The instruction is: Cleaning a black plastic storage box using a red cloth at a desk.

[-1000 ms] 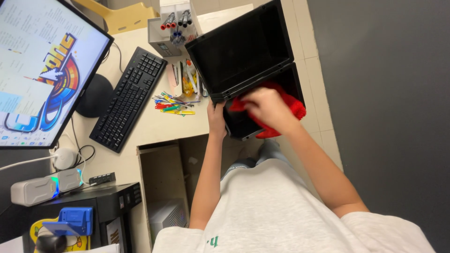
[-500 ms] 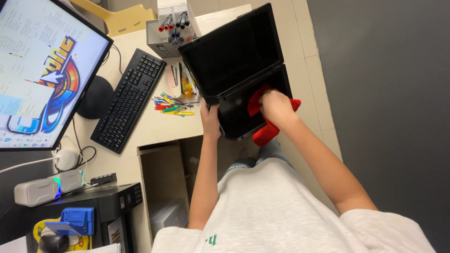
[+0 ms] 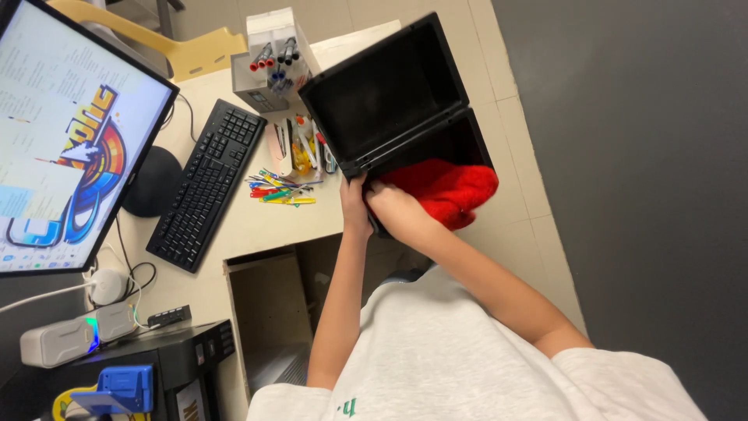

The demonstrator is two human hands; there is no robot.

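Observation:
An open black laptop point(image 3: 389, 93) sits at the desk's edge, screen dark. A red cloth point(image 3: 444, 189) lies bunched over its keyboard half. My right hand point(image 3: 397, 209) presses on the near end of the cloth, fingers curled into it. My left hand point(image 3: 354, 204) grips the laptop's near left corner beside the hinge. Both forearms reach up from my white shirt point(image 3: 467, 359).
A black keyboard point(image 3: 206, 183) and a lit monitor point(image 3: 66, 132) stand to the left. Coloured pens point(image 3: 280, 191) lie scattered between keyboard and laptop. A marker box point(image 3: 273, 58) sits behind. A power strip point(image 3: 66, 339) and blue object point(image 3: 125, 386) are lower left. Tiled floor point(image 3: 530, 156) lies right.
My right hand has drawn the red cloth from the laptop's right side toward its near left corner. The cloth now spreads wider over the base. My left hand stays on the corner.

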